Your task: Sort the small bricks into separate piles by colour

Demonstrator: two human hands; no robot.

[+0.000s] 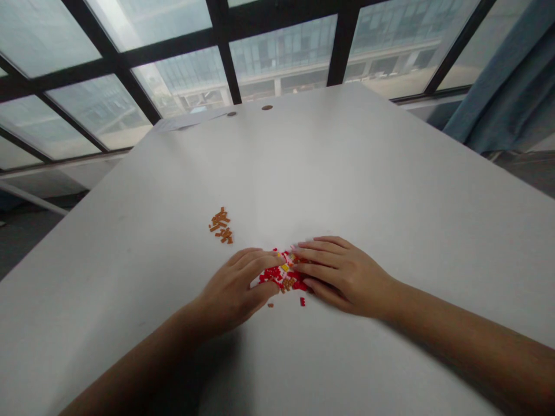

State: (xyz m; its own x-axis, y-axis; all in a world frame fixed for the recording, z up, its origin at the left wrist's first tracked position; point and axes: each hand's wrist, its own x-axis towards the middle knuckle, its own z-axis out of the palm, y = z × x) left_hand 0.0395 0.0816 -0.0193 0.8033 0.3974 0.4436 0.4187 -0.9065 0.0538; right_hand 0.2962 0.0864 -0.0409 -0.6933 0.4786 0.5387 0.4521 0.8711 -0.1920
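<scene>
A loose heap of small red, brown, yellow and white building bricks [272, 274] lies on the white table between my two hands. My left hand [240, 280] curves around the heap's left side, thumb and fingers apart. From the right, my right hand [342, 271] rests with its fingers stretched out over the heap's edge, covering part of it. Just in front of the heap lie a single red brick [302, 301] and a small brown brick [270, 305]. Farther off, beyond my left hand, is a separate pile of brown bricks [221, 224].
The white table [329, 173] stretches away to a large dark-framed window [284, 32]. Near its far edge are two round brown-rimmed holes or discs [267, 107] and a flat sheet [186, 119]. A blue curtain [507, 92] hangs at the right.
</scene>
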